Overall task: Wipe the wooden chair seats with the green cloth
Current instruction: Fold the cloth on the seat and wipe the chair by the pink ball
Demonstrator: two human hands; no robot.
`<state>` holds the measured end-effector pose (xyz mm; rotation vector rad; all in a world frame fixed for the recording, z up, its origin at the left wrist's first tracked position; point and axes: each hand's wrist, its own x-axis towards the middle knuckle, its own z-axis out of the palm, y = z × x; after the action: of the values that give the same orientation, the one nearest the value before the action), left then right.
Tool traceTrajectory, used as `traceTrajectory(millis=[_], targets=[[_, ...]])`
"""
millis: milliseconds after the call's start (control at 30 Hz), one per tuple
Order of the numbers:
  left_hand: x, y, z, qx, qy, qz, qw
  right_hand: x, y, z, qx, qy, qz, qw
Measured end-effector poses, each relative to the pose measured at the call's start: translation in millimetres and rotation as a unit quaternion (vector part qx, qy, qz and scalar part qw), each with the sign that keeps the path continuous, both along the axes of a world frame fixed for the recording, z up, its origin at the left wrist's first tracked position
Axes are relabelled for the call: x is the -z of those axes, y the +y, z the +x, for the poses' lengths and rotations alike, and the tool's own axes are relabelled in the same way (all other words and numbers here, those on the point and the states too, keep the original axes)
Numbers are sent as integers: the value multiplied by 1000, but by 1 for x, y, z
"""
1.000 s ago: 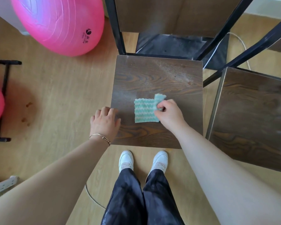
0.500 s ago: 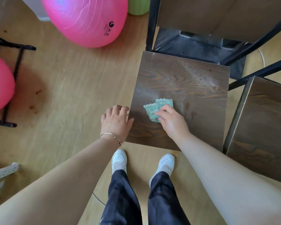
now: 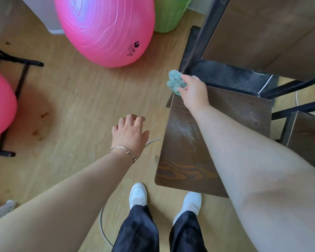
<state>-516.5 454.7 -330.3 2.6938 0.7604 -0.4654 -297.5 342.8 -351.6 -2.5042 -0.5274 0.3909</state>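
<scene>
Right hand (image 3: 195, 91) swept to the far-left corner of the chair seat (image 3: 189, 151), fingers (image 3: 182, 90) pinching the bunched green cloth (image 3: 175, 81) over that edge. Left hand (image 3: 129, 135) came off the seat, loosely spread, empty. Mid-wipe on first seat; next likely a return stroke, then the neighbouring seat (image 3: 309, 135).

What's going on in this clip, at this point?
A person stands over a wooden chair seat. Their right hand grips the bunched green cloth at the seat's far left corner, beside the black frame; whether the cloth touches the wood there is unclear. The left hand hangs relaxed over the floor, off the seat and holding nothing. Pale streaks show on the seat, and a second seat stands to the right.
</scene>
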Motion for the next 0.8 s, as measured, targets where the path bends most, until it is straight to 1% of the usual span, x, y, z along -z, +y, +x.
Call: traceTrajectory(millis=[67,100,233,300,367,500,667,800], targets=[[4,8,7,-4,-1,-4,1000,10,5,12,-17,-9,-49,999],[5,11,10,-8,-2,-8,1000,12,6,14,-18,-16,-57,998],[6,10,8,-4,4,-27,1000,15,7,6,4,13,-21,1000],[5,9,2,7,14,-32,999,18,3,-10,-9,5,-32,999],[4,7,-6,16,27,-34,999,20,-8,-36,-39,-6,-39,998],[-1,-2,-29,34,51,-38,997,21,-40,-100,-92,24,-14,995],[-6,-7,-59,51,82,-31,995,20,-82,-191,-106,90,5,990],[-11,-11,-78,61,101,-27,993,24,-109,-249,-128,119,-1,985]])
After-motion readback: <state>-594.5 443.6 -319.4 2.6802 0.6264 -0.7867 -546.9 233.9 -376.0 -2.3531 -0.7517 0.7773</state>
